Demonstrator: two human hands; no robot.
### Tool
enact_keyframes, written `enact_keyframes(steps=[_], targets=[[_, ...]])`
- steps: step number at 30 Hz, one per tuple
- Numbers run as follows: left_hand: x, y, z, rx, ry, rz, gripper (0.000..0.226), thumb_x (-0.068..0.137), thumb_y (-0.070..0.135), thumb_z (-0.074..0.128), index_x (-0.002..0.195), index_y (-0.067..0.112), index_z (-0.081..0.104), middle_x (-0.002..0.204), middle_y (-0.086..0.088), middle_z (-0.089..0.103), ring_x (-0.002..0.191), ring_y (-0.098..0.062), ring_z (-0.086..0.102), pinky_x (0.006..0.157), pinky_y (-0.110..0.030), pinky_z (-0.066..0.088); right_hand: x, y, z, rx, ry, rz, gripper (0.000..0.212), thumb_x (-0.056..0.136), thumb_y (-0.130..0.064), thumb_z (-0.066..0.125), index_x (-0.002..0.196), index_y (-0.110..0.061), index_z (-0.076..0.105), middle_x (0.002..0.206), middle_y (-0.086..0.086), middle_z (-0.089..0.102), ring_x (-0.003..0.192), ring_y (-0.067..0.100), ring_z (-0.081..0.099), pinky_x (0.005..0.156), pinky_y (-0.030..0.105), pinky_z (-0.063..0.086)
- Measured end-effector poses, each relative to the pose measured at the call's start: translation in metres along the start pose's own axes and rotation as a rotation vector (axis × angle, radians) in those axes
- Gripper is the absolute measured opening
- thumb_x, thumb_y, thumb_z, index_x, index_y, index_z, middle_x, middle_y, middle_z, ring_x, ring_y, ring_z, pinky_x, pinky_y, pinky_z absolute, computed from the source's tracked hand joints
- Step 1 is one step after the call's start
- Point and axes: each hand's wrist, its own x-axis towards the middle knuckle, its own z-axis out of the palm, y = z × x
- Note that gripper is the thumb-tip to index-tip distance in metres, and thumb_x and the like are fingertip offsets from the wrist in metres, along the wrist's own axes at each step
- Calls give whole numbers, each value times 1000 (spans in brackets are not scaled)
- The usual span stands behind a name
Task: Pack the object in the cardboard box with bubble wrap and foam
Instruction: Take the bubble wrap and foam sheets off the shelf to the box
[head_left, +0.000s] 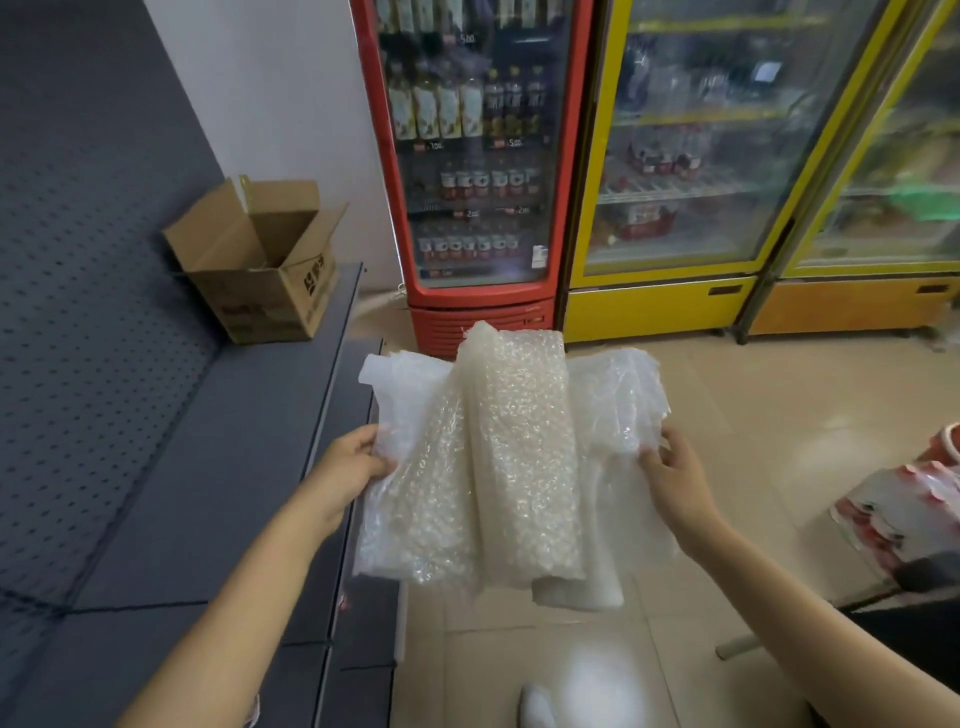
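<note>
A folded bundle of clear bubble wrap with white foam sheets hangs in the air in front of me, above the floor. My left hand grips its left edge. My right hand pinches its right edge. An open cardboard box, flaps up, stands on the far end of the grey shelf at the left, well beyond both hands. What the box holds is hidden.
A red drinks fridge and two yellow glass-door fridges line the back wall. Red-and-white packaging lies at the right edge. Beige tiled floor spreads below; a white shoe tip shows at the bottom.
</note>
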Motion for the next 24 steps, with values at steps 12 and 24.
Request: enact_keyframes(steps=[12,24], targets=[[126,45,-13,-24,138,-55,47,89,-10,53,133,8,52,121,-11,63,109,-26,60,93,-33,47,154,-49,69,-42,-139,4,28,98,-15,42,125,-19,43,106,4,63,84,13,62,63,27,46],[257,69,-70,-31,174,-76,45,89,-11,52,131,7,53,117,-9,64,100,-22,62,86,-30,49,279,-89,178,-131,-189,21,26,95,-17,47,117,-30,44,115,10,62,97,28,64,90,51,53]])
